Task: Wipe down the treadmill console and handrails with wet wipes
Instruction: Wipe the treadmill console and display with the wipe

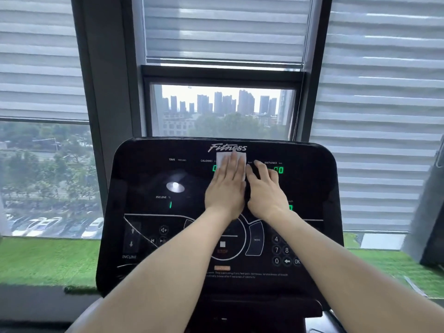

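Note:
The black treadmill console (149, 179) fills the middle of the head view, with green digits lit and buttons along its lower half. A white wet wipe (242, 162) lies flat on the upper centre of the panel, just under the Fitness logo. My left hand (227, 186) presses flat on the wipe with straight fingers, covering most of it. Right beside it, my right hand (265, 188) rests on the bare console surface, fingers slightly bent, touching the wipe's right edge. No handrails are visible.
Behind the console stands a window (223, 111) with striped blinds (384, 92) lowered on both sides. Green artificial turf (48, 258) covers the ledge left and right of the console. A grey post (427, 212) leans at the far right.

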A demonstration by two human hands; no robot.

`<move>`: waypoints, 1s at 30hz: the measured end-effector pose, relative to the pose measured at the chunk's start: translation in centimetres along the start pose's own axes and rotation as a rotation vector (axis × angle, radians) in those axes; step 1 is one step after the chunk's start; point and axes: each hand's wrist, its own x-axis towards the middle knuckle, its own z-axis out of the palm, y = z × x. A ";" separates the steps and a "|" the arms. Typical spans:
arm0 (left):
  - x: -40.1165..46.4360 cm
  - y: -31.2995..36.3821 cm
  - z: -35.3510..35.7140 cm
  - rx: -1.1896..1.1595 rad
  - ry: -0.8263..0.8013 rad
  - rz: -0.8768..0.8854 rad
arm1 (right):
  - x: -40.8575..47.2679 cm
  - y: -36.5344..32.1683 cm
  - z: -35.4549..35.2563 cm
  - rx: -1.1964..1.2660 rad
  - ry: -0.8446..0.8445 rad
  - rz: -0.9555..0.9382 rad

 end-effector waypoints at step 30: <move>-1.0 -8.2 -3.4 -0.103 0.073 -0.372 | 0.0 -1.0 0.8 -0.006 0.081 0.080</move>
